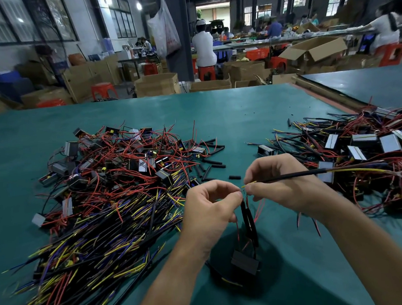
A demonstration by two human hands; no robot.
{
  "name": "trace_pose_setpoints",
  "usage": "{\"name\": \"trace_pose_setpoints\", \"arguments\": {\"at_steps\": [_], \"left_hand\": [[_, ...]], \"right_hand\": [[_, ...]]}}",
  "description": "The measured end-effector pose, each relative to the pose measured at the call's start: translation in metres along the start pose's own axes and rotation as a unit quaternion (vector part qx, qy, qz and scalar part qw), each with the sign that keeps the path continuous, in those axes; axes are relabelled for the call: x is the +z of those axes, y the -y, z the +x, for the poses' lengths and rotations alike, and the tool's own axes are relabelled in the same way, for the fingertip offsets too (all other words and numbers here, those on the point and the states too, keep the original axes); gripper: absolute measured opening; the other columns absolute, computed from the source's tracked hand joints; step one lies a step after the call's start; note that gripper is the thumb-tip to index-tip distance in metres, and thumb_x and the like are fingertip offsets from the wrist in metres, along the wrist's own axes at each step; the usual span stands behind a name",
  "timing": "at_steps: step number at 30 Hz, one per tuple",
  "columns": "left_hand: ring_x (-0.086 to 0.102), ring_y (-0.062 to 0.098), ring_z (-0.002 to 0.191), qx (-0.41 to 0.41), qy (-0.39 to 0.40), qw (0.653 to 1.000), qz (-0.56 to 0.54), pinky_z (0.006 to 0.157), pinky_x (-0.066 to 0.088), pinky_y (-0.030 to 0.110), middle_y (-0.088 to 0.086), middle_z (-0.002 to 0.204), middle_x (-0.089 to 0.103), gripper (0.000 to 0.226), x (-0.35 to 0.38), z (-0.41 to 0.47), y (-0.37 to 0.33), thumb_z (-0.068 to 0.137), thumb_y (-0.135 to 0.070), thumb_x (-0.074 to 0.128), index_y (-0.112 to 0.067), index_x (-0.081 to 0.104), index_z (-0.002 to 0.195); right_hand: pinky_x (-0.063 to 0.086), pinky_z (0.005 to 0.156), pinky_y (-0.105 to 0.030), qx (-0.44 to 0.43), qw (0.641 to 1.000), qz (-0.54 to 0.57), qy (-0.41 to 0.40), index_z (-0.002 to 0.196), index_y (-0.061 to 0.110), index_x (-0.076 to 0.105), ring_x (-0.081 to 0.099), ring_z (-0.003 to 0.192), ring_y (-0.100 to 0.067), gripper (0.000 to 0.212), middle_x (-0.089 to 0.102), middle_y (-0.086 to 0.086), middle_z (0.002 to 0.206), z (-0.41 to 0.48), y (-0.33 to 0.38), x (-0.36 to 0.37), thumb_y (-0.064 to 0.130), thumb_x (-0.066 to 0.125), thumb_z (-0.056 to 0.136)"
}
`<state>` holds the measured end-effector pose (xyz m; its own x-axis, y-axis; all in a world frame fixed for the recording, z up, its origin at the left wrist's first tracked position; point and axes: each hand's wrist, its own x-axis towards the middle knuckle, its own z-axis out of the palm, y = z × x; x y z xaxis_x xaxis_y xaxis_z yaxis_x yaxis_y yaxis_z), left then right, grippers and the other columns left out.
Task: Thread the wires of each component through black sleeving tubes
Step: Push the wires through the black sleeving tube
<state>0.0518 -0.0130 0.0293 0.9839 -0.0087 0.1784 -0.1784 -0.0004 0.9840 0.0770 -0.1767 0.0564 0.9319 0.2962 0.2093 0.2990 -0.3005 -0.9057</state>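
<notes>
Green-topped workbench in a busy assembly hall, where a person's two bare hands meet at the middle of the table. At 9 o'clock from the hands sprawls a large heap of small boxy components with red, yellow and blue wires; a second tangled heap of similar components lies at 3 o'clock. The right hand pinches, between thumb and fingertips, the near end of a long thin black sleeving tube, from which a yellow wire tip pokes out toward the left hand. That tube runs off toward 3 o'clock above the second heap. The left hand, fingers curled, pinches the tops of two short black sleeved leads that drop toward 6 o'clock to a black box-shaped component, blurred, so whether it rests on the bench cannot be told. Loose short black tube pieces lie scattered at 12 o'clock from the hands. Beyond the bench's far edge stand open brown cardboard boxes and red plastic stools, with seated workers at long tables.
</notes>
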Motion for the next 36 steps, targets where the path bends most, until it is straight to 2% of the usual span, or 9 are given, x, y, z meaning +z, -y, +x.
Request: {"name": "trace_pose_setpoints", "arguments": {"at_steps": [2,5,11,14,18,20,25,31,36], "left_hand": [[0.050,0.008,0.042,0.004,0.009,1.000,-0.014,0.045,0.043,0.020,-0.004,0.056,0.062,0.004,0.000,0.000,-0.002,0.068,-0.013,0.074,-0.014,0.071,0.065],[0.051,0.005,0.042,0.015,0.020,1.000,-0.007,0.044,0.043,0.018,-0.005,0.054,0.063,0.012,0.000,-0.001,0.000,0.071,-0.007,0.077,-0.017,0.072,0.065],[0.049,0.013,0.045,0.080,0.014,0.992,0.099,0.046,0.036,0.023,-0.001,0.053,0.064,0.004,-0.004,-0.001,0.002,0.072,-0.022,0.077,-0.023,0.074,0.069],[0.040,0.003,0.041,0.153,0.009,0.973,0.172,0.045,0.029,0.015,-0.013,0.047,0.056,0.005,-0.007,-0.002,0.003,0.074,-0.027,0.075,-0.025,0.074,0.070],[0.048,0.002,0.042,0.239,-0.023,0.935,0.262,0.047,0.034,0.011,-0.023,0.057,0.059,0.006,-0.006,-0.003,0.003,0.074,-0.020,0.076,-0.022,0.071,0.071],[0.049,0.003,0.042,0.229,-0.031,0.938,0.258,0.047,0.036,0.013,-0.021,0.058,0.061,0.006,-0.005,-0.004,0.004,0.074,-0.022,0.075,-0.023,0.070,0.070],[0.049,0.003,0.043,0.128,-0.003,0.976,0.176,0.046,0.037,0.016,-0.015,0.053,0.061,0.009,-0.004,-0.002,0.005,0.073,-0.029,0.070,-0.024,0.070,0.066],[0.050,0.010,0.043,0.091,0.014,0.988,0.126,0.044,0.039,0.024,-0.006,0.053,0.062,0.011,-0.003,-0.002,0.002,0.072,-0.026,0.069,-0.017,0.072,0.067],[0.046,0.009,0.038,0.058,0.031,0.995,0.078,0.043,0.036,0.017,-0.007,0.045,0.056,0.007,-0.003,-0.001,0.001,0.073,-0.018,0.069,-0.014,0.073,0.068]], "right_hand": [[0.050,0.061,-0.032,0.001,1.000,-0.001,0.002,0.073,0.007,0.066,0.061,0.059,-0.017,0.018,0.067,-0.005,0.062,0.000,0.002,0.000,-0.009,0.067,0.081],[0.048,0.060,-0.032,0.004,1.000,0.002,0.010,0.073,0.008,0.066,0.060,0.059,-0.017,0.019,0.066,-0.006,0.063,-0.002,0.004,-0.001,-0.010,0.066,0.081],[0.045,0.056,-0.028,0.009,0.999,0.000,0.032,0.069,0.010,0.067,0.059,0.058,-0.014,0.022,0.069,-0.007,0.062,-0.004,0.011,0.000,-0.009,0.067,0.079],[0.047,0.056,-0.024,0.016,0.999,0.002,0.033,0.067,0.010,0.068,0.060,0.057,-0.014,0.022,0.069,-0.008,0.061,-0.005,0.012,-0.002,-0.009,0.068,0.079],[0.047,0.056,-0.022,0.019,0.999,0.010,0.035,0.068,0.007,0.068,0.060,0.058,-0.016,0.019,0.068,-0.010,0.061,-0.006,0.012,-0.002,-0.008,0.069,0.079],[0.047,0.057,-0.024,0.012,0.999,0.008,0.037,0.069,0.006,0.068,0.061,0.059,-0.016,0.017,0.068,-0.010,0.062,-0.006,0.013,-0.002,-0.007,0.070,0.079],[0.048,0.059,-0.025,-0.001,0.999,-0.005,0.045,0.072,0.006,0.068,0.062,0.061,-0.013,0.015,0.070,-0.005,0.064,-0.008,0.013,-0.003,-0.006,0.070,0.080],[0.044,0.056,-0.029,-0.014,0.999,-0.021,0.041,0.069,0.009,0.068,0.058,0.058,-0.014,0.020,0.068,-0.007,0.062,-0.007,0.014,0.000,-0.007,0.068,0.080],[0.038,0.051,-0.029,-0.021,0.999,-0.027,0.039,0.068,0.007,0.066,0.050,0.054,-0.015,0.019,0.061,-0.004,0.056,-0.007,0.013,0.001,-0.007,0.068,0.080]]}}
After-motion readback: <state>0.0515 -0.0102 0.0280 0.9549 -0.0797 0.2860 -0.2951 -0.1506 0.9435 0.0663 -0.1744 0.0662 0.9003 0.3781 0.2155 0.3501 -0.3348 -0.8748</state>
